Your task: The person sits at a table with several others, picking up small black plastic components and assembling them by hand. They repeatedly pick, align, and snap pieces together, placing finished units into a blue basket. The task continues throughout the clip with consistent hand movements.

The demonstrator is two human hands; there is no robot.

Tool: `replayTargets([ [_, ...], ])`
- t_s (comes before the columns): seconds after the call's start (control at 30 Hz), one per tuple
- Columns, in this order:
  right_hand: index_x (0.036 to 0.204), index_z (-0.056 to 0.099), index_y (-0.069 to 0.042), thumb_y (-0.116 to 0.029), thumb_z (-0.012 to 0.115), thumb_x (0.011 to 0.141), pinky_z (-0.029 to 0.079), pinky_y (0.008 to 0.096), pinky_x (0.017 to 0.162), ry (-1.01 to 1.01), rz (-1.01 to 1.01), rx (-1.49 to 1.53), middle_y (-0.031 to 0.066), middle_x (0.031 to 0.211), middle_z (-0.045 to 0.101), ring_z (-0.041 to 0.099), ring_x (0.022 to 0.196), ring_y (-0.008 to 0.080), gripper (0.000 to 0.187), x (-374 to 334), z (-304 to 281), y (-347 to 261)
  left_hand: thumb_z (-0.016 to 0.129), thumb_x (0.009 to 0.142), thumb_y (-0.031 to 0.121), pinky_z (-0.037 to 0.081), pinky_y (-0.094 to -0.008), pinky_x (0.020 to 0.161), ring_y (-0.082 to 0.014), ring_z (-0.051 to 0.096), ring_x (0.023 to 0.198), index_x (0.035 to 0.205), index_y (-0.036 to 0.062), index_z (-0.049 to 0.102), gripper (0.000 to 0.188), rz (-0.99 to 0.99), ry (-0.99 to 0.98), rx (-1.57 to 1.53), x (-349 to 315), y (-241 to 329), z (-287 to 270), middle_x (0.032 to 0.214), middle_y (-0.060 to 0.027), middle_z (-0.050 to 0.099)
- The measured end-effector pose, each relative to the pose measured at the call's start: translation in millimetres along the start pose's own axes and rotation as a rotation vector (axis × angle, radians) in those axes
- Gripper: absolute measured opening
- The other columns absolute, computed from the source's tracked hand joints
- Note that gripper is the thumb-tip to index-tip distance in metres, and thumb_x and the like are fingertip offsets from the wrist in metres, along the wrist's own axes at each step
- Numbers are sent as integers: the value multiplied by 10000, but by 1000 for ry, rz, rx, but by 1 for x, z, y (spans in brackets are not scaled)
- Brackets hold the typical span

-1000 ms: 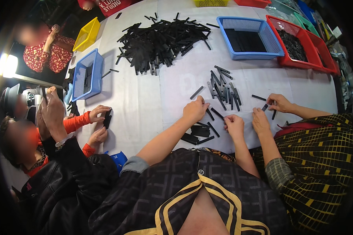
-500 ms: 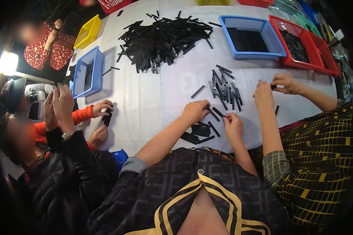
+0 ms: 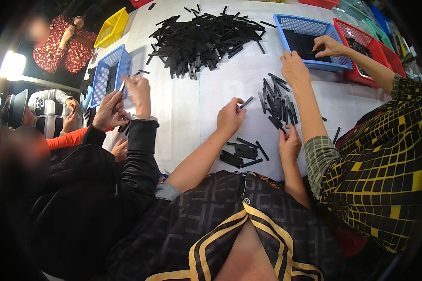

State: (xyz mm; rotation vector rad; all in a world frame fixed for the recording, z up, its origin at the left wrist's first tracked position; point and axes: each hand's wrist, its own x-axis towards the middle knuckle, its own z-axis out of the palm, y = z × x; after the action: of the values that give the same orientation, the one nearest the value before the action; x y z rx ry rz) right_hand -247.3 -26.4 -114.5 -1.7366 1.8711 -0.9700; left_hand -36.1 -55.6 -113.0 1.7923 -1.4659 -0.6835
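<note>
Pinching one black strip (image 3: 246, 102) at frame centre, the left hand (image 3: 229, 117) is closed on it. The right hand (image 3: 290, 144) holds another strip (image 3: 276, 123), fingers closed, just right. Bare white table (image 3: 211, 100) lies open between the big pile (image 3: 206, 35) and a small stack (image 3: 243, 154). A neighbour's arm (image 3: 309, 107) hides the table's right side.

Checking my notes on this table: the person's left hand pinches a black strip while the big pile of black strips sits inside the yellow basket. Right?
Not quite. The big pile of black strips lies loose on the white table, not in the yellow basket; the head view shows it. The left hand does pinch a black strip.
</note>
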Motion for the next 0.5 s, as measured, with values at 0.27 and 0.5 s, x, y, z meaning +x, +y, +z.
replayTargets([
  [0.27,772,588,-22,-110,643,754,436,327,535,-211,-144,64,97,675,559,549,561,233,105,-29,-3,-8,688,711,197,455,-329,638,-218,581,695,920,65,582,269,-121,-28,133,-1,-14,-10,720,-68,586],
  [0.5,733,589,-29,-136,632,763,439,335,554,-336,-56,73,102,688,566,558,591,240,119,-42,-17,-11,612,789,292,450,-349,724,-254,589,832,1012,89,540,310,38,-57,159,-3,-28,2,855,-93,602],
])
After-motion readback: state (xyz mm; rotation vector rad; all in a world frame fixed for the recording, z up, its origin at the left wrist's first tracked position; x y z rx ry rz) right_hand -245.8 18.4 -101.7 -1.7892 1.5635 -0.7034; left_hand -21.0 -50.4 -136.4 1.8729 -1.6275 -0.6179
